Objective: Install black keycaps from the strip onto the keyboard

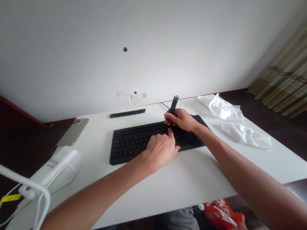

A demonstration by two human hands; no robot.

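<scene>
Forearms (100,196) slant in over the front edge of the white desk (149,190), whose bare band fronts the black keyboard (129,141). Left hand (161,149) sits low on the keys, index finger extended; whether its curled fingers hold anything, I cannot tell. Right hand (182,119), just beyond, pinches a nearly upright dark stick (174,104). Phone (74,131) borders the left edge; crumpled plastic (225,108) lies right; ribbed strip (128,113) lies behind, near the wall (159,51).
</scene>
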